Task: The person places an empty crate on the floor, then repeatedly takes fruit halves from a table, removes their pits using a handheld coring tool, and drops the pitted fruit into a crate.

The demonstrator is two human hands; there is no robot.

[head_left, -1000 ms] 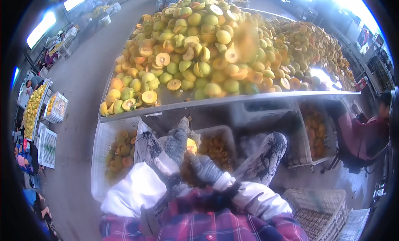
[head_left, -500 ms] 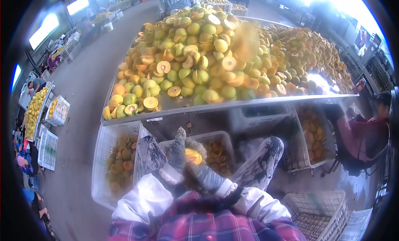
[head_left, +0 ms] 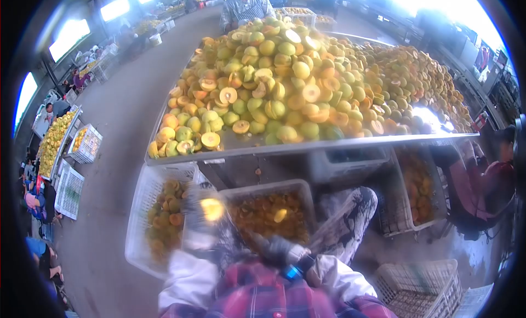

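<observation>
My left hand [head_left: 193, 214], in a grey glove and blurred by motion, is closed on a cut peach half [head_left: 212, 209] with its yellow flesh showing. It is over the edge of the left white crate [head_left: 131, 230], which holds peach halves. My right hand [head_left: 282, 250], also gloved, is low in front of my lap with its fingers curled. Whatever it grips is too blurred to name. Between my knees stands a crate [head_left: 307, 194] of brownish pieces. A bright yellow piece [head_left: 280, 215] shows over its contents.
A metal-edged table [head_left: 329, 144] bears a big heap of peaches [head_left: 263, 71], many cut in half. More crates stand under it and at the lower right [head_left: 422, 285]. One person [head_left: 246, 8] is behind the heap; another [head_left: 487, 181] sits at the right.
My hands were together around a peach; now they are apart. The left has gone left with a peach half, the right lower and rightward. The camera view has shifted slightly.
</observation>
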